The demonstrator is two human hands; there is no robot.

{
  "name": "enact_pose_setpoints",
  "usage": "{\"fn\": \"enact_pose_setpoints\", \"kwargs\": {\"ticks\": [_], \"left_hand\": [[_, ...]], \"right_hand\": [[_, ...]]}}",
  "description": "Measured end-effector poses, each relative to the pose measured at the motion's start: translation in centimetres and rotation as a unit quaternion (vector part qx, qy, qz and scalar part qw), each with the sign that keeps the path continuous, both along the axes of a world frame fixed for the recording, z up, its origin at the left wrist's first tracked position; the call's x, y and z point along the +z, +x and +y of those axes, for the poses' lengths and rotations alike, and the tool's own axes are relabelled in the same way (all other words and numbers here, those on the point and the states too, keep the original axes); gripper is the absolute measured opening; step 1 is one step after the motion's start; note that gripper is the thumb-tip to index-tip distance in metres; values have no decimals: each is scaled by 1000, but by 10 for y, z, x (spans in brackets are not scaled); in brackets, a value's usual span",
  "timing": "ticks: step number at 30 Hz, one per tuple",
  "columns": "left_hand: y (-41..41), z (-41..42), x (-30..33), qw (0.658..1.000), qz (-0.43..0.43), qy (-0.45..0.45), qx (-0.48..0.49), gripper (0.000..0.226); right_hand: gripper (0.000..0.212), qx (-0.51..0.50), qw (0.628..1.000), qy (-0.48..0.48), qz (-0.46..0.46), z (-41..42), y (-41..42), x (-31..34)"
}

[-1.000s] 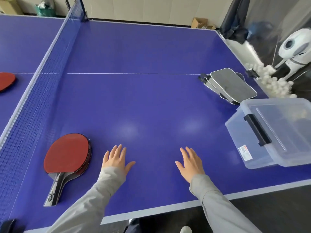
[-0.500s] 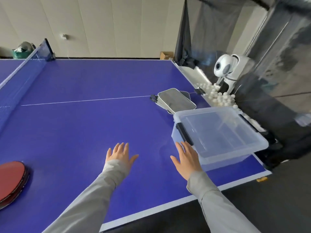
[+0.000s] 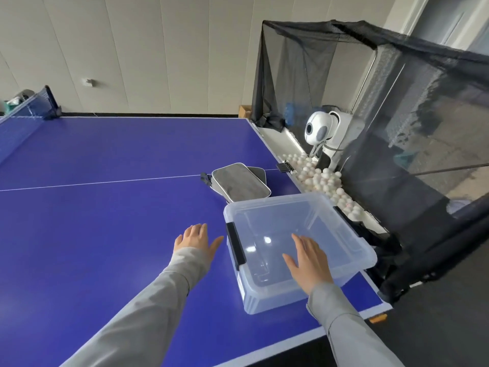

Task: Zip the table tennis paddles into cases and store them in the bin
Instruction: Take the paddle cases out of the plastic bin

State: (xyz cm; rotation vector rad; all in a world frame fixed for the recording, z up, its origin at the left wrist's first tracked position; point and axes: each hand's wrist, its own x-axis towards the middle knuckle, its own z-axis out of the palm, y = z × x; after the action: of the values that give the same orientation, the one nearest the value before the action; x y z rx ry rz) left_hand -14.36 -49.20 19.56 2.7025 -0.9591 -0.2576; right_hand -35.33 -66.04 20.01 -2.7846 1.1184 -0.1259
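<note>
- I see the blue table [image 3: 105,221] cut off at the left edge; no paddles show in this view.
- The black catch net [image 3: 397,102] veils a white ball machine [image 3: 318,128].
- The clear bin [image 3: 352,242] sits at the table's right corner.
- Grey cases [image 3: 239,185] lie stacked just behind it; their number is unclear.
- My right hand [image 3: 308,263] hovers over the bin, fingers straight, holding nothing.
- My left hand [image 3: 197,241], beside the bin, is spread and empty.
</note>
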Motion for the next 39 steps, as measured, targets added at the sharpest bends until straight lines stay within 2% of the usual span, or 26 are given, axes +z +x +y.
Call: {"fn": "enact_pose_setpoints", "kwargs": {"ticks": [7, 12, 20, 23, 30, 34, 39], "left_hand": [[27, -96, -12, 998, 48, -43, 2, 63], [46, -147, -25, 997, 75, -22, 20, 63], [60, -166, -55, 975, 145, -98, 137, 53], [61, -169, -61, 971, 144, -103, 162, 52], [63, -173, -69, 968, 131, -97, 190, 48], [64, -173, -71, 968, 124, -101, 192, 46], [63, -172, -69, 967, 124, -99, 199, 46]], "right_hand": [[57, -1, 1000, -9, 16, -73, 27, -3], [57, -10, 1000, 6, 9, -118, 54, -4], [54, 12, 999, 38, -6, -189, 134, -8], [54, 27, 999, 47, 7, -213, 178, -17], [57, -18, 988, 143, 60, -252, 264, -52], [71, -95, 962, 250, 58, -268, 290, -77], [72, -138, 934, 327, 39, -275, 296, -98]]}}
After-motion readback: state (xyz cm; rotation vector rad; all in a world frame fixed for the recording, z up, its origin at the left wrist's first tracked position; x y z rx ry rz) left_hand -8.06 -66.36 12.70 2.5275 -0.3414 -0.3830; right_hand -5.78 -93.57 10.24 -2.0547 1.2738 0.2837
